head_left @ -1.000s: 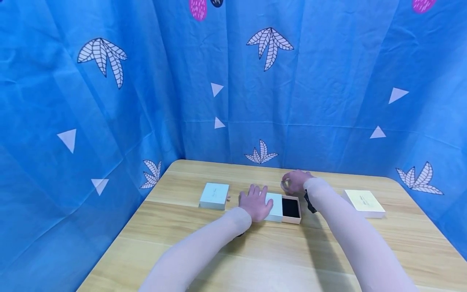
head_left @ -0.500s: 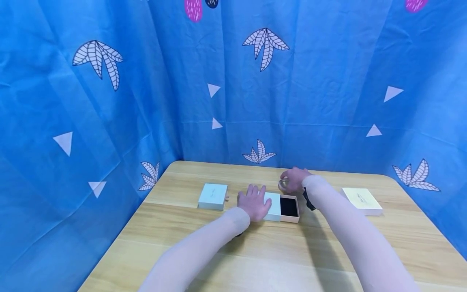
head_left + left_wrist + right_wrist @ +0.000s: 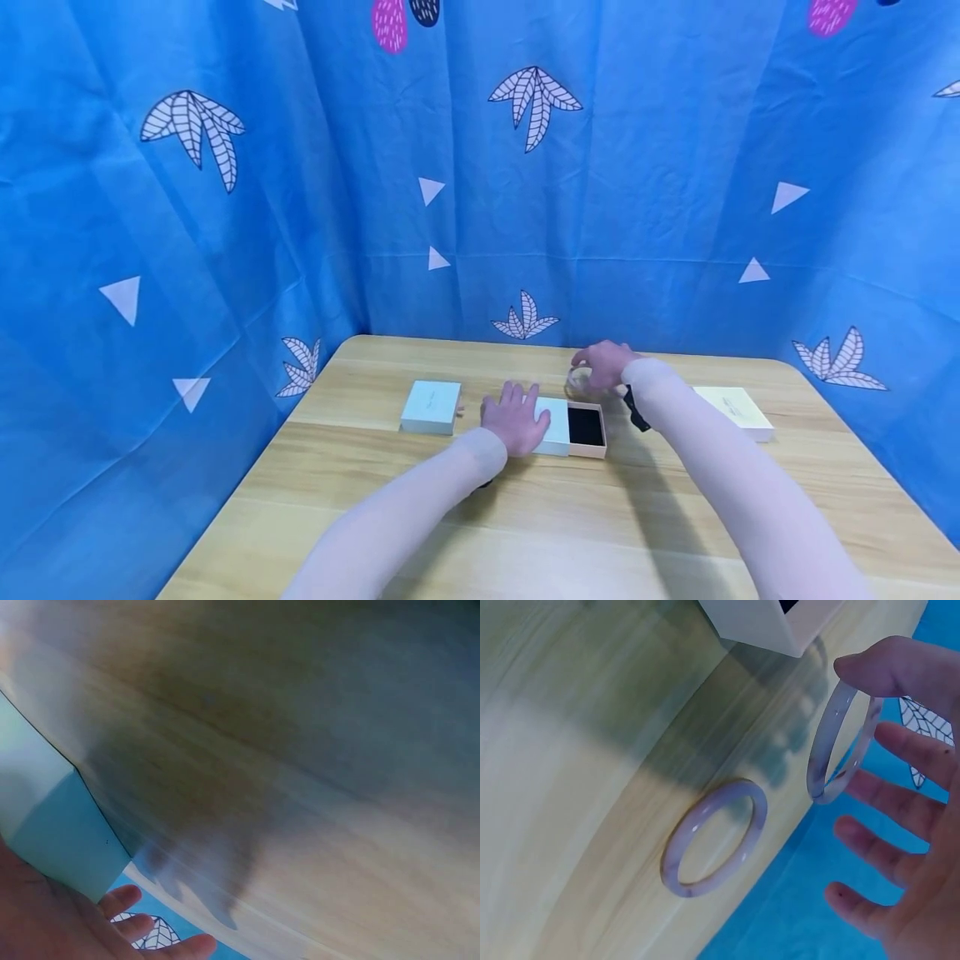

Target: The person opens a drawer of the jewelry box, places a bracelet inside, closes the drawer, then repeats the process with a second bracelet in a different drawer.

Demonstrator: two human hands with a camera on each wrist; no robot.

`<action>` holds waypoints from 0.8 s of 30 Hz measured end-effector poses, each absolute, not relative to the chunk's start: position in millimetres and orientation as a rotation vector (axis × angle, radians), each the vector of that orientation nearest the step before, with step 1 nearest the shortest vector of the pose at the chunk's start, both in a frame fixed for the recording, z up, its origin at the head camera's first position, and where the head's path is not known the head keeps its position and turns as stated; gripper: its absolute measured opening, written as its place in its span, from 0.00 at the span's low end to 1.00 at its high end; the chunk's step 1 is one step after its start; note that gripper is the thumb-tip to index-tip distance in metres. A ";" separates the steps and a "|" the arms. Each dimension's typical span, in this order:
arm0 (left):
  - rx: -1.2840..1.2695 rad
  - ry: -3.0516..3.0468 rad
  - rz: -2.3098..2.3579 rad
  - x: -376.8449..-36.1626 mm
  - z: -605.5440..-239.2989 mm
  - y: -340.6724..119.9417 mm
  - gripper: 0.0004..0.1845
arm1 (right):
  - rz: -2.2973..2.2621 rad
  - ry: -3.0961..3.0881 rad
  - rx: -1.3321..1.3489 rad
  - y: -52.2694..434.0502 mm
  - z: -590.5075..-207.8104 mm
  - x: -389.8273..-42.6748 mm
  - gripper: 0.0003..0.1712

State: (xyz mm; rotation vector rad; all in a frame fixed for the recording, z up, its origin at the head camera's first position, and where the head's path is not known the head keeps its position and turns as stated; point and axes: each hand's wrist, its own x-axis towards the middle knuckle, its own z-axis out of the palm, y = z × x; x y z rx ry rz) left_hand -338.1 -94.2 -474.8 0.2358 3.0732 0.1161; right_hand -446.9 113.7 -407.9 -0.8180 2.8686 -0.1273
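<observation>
My right hand pinches a pale, glossy bangle between thumb and index finger, its other fingers spread. In the right wrist view, a second bangle of mauve tint lies flat on the table below the held one. My left hand rests on a light blue sliding gift box, fingers spread over its sleeve. Out of the sleeve's right side sticks a pinkish drawer with a black lining. The left wrist view catches the box's side beside the palm and fingertips.
Another light blue box, closed with a small pull tab, stands to the left on the wooden table. To the right, partly behind my right sleeve, is a cream-lidded box. A blue patterned curtain hangs behind the table.
The head view has shifted slightly. My right hand has moved a little up and away from the drawer with the bangle in its pinch. My left hand keeps its place on the box.
</observation>
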 end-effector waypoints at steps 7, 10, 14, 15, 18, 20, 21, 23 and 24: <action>0.242 3.078 0.117 -338.3 -477.6 -95.7 0.38 | -0.135 2.873 -0.821 120.0 -397.5 -437.1 0.35; 0.250 3.086 0.126 -338.3 -477.0 -95.5 0.38 | -0.156 2.875 -0.824 123.5 -391.9 -431.2 0.35; 0.264 3.097 0.151 -337.1 -474.5 -95.9 0.38 | -0.171 2.872 -0.855 127.9 -386.2 -423.3 0.36; 0.267 3.100 0.159 -336.8 -473.8 -96.0 0.38 | -0.174 2.872 -0.862 129.0 -385.5 -422.1 0.36; 0.267 3.102 0.156 -336.9 -473.1 -96.4 0.37 | -0.184 2.866 -0.883 132.3 -384.2 -418.8 0.36; 0.270 3.104 0.155 -337.1 -473.4 -96.6 0.37 | -0.191 2.862 -0.882 134.5 -384.1 -417.5 0.37; 0.272 3.106 0.154 -337.3 -474.0 -96.7 0.38 | -0.203 2.852 -0.873 135.6 -384.3 -416.9 0.37; 0.276 3.111 0.151 -338.0 -475.6 -96.4 0.38 | -0.231 2.834 -0.873 138.2 -385.6 -415.7 0.36; 0.276 3.112 0.153 -338.3 -476.6 -96.1 0.38 | -0.240 2.825 -0.878 139.6 -386.4 -414.9 0.35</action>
